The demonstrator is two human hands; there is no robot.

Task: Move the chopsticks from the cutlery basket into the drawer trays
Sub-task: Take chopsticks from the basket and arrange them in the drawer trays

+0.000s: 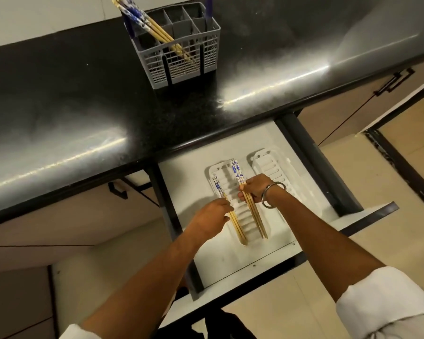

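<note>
A grey cutlery basket stands on the black countertop, with several blue-patterned wooden chopsticks leaning out of its back left compartment. Below, an open drawer holds two white ribbed trays side by side. Over the left tray, my left hand grips a pair of chopsticks along the tray's left side. My right hand grips another bunch of chopsticks along the tray's right side. The right tray has nothing in it.
The black countertop overhangs the back of the white drawer. The drawer's dark front rail juts out to the right. Cabinet doors with dark handles sit on both sides, above a beige tiled floor.
</note>
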